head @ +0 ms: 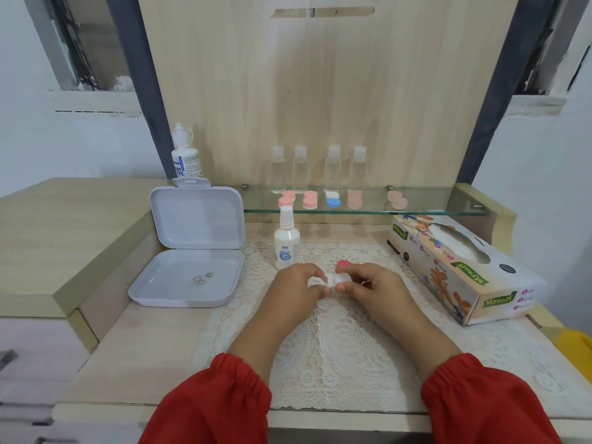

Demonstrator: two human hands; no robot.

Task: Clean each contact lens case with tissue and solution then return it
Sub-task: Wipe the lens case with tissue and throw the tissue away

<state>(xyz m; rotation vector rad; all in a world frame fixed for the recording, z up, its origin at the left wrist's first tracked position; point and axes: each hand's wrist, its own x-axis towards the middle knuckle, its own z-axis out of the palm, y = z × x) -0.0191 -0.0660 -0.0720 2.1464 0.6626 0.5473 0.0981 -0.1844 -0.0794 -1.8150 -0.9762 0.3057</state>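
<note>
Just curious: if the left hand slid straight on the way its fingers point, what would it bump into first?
The left hand points right, so it would probably first meet the right hand, which holds the other end of the white lens case between them.

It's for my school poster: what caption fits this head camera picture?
Both hands, left and right, hold a white contact lens case over a lace mat, beside a small solution bottle.

Open lace mat [336,357] between open white box [189,277] leftward, tissue box [461,274] rightward, solution bottle [286,241] behind.
</note>
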